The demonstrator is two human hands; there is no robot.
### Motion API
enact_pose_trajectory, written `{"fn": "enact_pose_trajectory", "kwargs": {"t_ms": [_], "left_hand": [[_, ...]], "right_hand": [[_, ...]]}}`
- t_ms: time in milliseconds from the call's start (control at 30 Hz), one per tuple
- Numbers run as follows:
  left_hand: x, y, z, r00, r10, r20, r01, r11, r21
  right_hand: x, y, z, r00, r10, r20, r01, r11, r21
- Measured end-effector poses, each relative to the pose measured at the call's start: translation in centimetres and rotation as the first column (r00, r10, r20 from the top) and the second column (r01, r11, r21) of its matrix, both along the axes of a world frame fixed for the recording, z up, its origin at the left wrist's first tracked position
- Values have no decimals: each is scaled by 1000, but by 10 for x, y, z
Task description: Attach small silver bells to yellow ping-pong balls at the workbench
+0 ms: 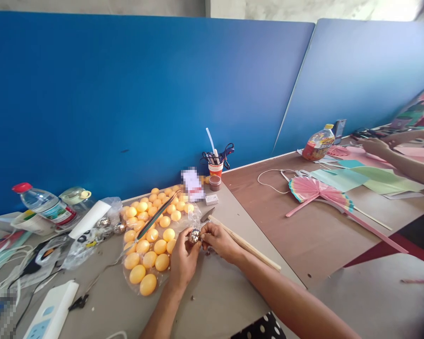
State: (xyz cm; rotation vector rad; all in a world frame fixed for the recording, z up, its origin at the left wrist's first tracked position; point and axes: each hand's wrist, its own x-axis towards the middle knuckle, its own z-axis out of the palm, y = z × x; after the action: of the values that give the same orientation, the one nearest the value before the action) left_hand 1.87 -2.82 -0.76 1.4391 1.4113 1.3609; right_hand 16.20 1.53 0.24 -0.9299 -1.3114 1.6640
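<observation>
Between the thumb and fingers of my left hand (183, 261) is a small ball (194, 236) with a shiny, mirror-like silvery surface. My right hand (219, 240) is closed in a pinch at the ball's right side; whatever its fingertips hold is too small to make out. Just left of my hands lies a clear plastic bag of yellow-orange balls (149, 259), like ping-pong balls. Long, slim dark tweezers (158, 215) rest across the bag. Under my right hand a few tiny shiny bits (208, 253) lie on the grey table.
Wooden sticks (250, 247) lie right of my hands. Behind stand a cup of tools (215, 168) and a small box (211, 200). Bottles (49, 207), more shiny balls (120, 228) and a power strip (51, 313) are left. Rightward are a pink paper fan (313, 188) and another person's hands (376, 147).
</observation>
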Motion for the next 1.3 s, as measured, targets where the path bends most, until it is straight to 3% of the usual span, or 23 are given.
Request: {"fn": "enact_pose_trajectory", "kwargs": {"t_ms": [433,633,1067,1300], "left_hand": [[3,-3,-1,1000,-15,18,16,999,-46],[5,0,0,989,-78,129,87,994,-71],[5,4,9,934,-84,348,119,990,-79],[7,3,16,943,-77,323,112,990,-91]], "right_hand": [[-3,1,-2,998,-66,11,66,997,-37],[3,3,6,988,-12,-156,-5,994,-108],[7,5,9,968,-39,-249,26,998,-57],[7,7,7,974,-55,-221,46,998,-43]]}}
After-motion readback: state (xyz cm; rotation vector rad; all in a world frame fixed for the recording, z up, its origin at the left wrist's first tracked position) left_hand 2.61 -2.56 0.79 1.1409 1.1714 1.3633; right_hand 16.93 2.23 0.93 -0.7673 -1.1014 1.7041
